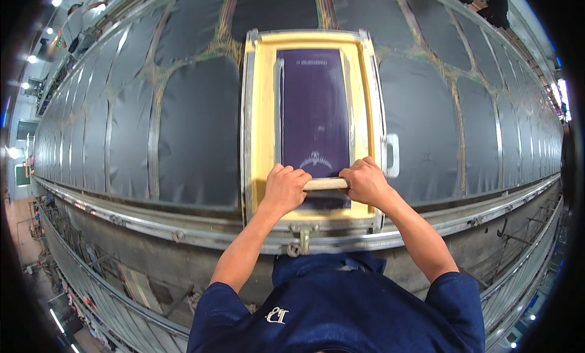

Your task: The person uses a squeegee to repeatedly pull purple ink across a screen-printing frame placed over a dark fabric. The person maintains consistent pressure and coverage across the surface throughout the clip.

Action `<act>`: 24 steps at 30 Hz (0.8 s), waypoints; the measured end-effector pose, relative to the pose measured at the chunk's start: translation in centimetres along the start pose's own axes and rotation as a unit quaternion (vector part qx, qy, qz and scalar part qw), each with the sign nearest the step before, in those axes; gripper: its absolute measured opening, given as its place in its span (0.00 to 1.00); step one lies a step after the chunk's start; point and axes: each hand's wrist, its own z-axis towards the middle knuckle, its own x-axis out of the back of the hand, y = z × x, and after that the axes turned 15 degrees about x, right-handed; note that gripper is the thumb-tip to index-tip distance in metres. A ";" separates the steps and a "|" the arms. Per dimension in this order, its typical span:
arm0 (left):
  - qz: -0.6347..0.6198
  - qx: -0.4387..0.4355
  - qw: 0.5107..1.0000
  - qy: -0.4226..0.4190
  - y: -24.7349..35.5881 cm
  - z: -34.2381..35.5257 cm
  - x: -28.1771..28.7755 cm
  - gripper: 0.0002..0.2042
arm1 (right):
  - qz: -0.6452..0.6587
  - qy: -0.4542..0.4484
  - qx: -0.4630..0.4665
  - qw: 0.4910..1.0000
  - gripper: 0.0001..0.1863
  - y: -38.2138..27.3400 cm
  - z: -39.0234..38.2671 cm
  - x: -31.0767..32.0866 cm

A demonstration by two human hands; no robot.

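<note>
A screen printing frame (pixel 248 121) with a metal border and a yellow inner margin (pixel 265 109) lies flat in front of me. Its dark purple mesh panel (pixel 314 103) carries a pale curved emblem near the close end. Across that end runs a squeegee (pixel 326 184) with a pale wooden handle. My left hand (pixel 285 190) is closed around the handle's left end, and my right hand (pixel 367 181) grips the right end. The squeegee's lower edge is hidden under the handle and my fingers. A white loop handle (pixel 393 155) sticks out from the frame's right side.
Dark fabric panels (pixel 195 134) cover the long table on both sides of the frame. A metal rail (pixel 177 236) follows the near edge, with a clamp-like bracket (pixel 304 237) at the frame's close end. Another person (pixel 74 25) stands at the far left.
</note>
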 end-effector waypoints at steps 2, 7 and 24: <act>0.029 -0.010 0.999 0.031 -1.4 4.9 1.6 0.13 | -0.028 -0.003 -0.004 1.000 0.10 3.7 4.1 1.5; 0.064 -0.025 0.996 0.060 -4.6 22.8 4.8 0.09 | -0.090 -0.008 -0.032 0.995 0.11 15.8 15.3 7.4; 0.063 0.028 0.997 0.047 -7.9 36.2 6.5 0.13 | -0.064 -0.044 -0.088 0.993 0.16 24.8 25.2 11.0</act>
